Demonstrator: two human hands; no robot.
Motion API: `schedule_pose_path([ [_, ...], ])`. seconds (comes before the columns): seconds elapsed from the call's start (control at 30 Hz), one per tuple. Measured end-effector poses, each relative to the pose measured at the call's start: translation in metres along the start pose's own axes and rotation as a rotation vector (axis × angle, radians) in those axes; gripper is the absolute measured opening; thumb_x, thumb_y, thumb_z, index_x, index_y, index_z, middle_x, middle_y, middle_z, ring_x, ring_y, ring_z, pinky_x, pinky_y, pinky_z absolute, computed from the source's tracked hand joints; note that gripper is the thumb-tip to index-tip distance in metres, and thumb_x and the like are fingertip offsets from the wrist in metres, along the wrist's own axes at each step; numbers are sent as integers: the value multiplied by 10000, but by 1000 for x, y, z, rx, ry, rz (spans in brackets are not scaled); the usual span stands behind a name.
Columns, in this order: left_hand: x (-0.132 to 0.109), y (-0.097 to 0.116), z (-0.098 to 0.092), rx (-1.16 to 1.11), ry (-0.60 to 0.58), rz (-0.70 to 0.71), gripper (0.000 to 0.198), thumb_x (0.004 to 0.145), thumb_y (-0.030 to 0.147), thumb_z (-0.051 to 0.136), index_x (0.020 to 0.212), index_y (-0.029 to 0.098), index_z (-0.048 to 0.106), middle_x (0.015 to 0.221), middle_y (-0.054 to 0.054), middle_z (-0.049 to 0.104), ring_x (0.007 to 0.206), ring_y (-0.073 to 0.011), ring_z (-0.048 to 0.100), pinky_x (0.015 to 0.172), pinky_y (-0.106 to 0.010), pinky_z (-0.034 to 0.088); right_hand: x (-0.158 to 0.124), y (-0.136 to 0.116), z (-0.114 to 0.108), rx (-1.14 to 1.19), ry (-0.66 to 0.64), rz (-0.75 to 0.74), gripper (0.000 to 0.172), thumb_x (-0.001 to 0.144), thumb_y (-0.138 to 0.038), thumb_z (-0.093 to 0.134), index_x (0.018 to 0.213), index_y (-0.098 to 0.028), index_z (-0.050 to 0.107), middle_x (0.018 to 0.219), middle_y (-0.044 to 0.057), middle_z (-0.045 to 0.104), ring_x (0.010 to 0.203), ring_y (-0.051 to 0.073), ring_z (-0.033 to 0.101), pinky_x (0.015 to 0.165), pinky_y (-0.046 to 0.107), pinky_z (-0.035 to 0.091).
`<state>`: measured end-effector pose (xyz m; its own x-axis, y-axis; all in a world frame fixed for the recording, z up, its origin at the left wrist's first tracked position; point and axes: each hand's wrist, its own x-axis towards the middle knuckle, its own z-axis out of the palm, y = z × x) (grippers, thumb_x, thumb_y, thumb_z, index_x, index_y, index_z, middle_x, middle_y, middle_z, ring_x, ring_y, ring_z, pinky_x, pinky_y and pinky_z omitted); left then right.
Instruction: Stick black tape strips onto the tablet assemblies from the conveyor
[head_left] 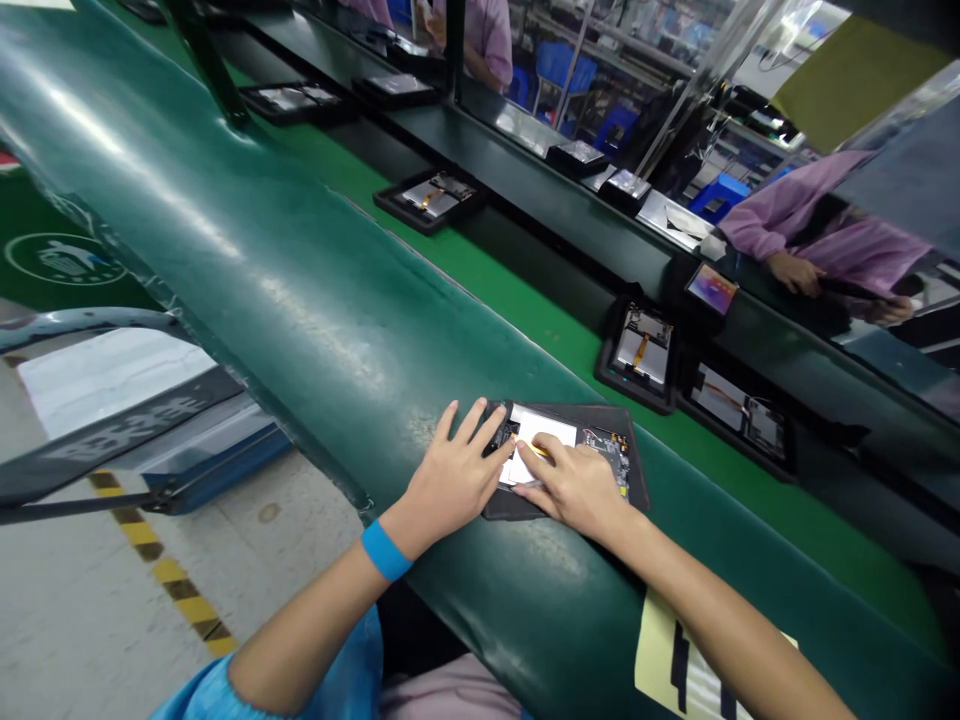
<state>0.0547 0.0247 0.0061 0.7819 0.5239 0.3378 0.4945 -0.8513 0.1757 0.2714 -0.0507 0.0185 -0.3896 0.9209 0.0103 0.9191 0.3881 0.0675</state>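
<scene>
1. Green matting [337, 330] bears the opened tablet [611, 452], which lies on a dark tray [639, 480] before the person.
2. Left hand [457, 475], above a blue wristband [386, 549], rests with fingers spread on the tablet's left end.
3. Right hand [577, 485] curls over the white battery [551, 430]; whether it pinches anything, I cannot tell.

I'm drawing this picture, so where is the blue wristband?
In the head view, the blue wristband is below centre, slightly left, around the wrist just behind the left hand, whose fingers reach the open device.
</scene>
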Motion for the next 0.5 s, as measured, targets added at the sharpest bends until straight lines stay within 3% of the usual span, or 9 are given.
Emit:
schedule_pose_path([
  [0.23, -6, 0, 3, 42, 44, 7, 374, 940, 261, 613, 1307, 223, 674, 1499, -175, 550, 1408, -412, 480, 1140, -662, 358, 0, 11, 0, 54, 35, -112, 535, 1038, -541, 485, 1393, -156, 592, 1229, 166, 649, 794, 201, 669, 687, 314, 490],
  [0.5, -4, 0, 1, 45, 29, 16, 371, 943, 245, 598, 1307, 219, 667, 1493, -182, 553, 1403, -420, 482, 1120, -673, 382, 5, 30, -9, 96, -31, -180, 467, 1063, -490, 450, 1414, -208, 571, 1296, 141, 617, 843, 196, 669, 730, 318, 506],
])
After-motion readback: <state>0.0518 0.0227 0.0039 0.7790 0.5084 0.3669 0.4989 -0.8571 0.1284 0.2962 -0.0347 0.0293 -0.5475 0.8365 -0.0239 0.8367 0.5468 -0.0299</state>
